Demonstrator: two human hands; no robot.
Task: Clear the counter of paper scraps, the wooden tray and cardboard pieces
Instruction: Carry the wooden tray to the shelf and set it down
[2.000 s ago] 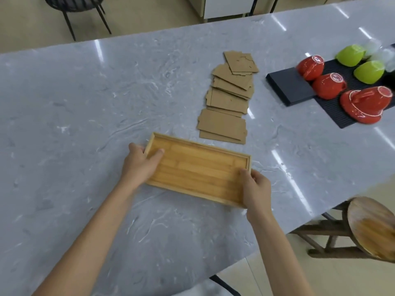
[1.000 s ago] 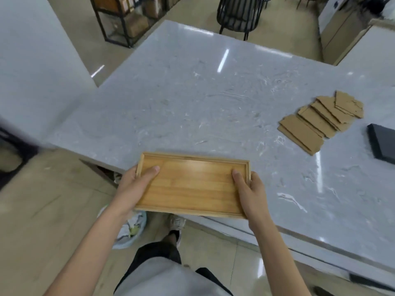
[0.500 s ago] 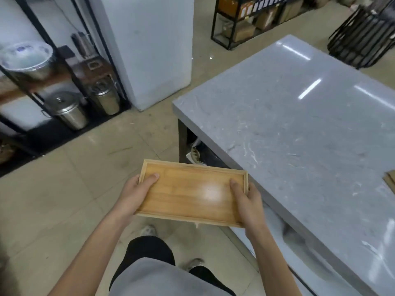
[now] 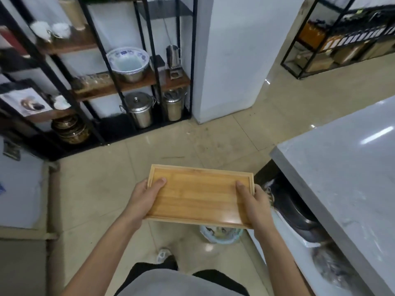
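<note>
Holding the tray (image 4: 198,194) at centre frame, you have it off the counter (image 4: 346,167), which sits at the right edge. Your left hand (image 4: 143,197) and right hand (image 4: 255,202) each clamp a short end, thumbs on top, fingers curled underneath. The tray looks empty and level, above the floor and a bin (image 4: 221,235) just below it. No scraps or cardboard show here, so judge that part unfinished.

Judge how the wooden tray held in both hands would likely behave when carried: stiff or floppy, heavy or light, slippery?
The wooden tray looks stiff: held only at its short ends by the left hand and right hand, it shows no sag. Probably light, being thin and shallow. Its glossy surface may be slightly slippery, though the raised rim gives the thumbs purchase.
</note>
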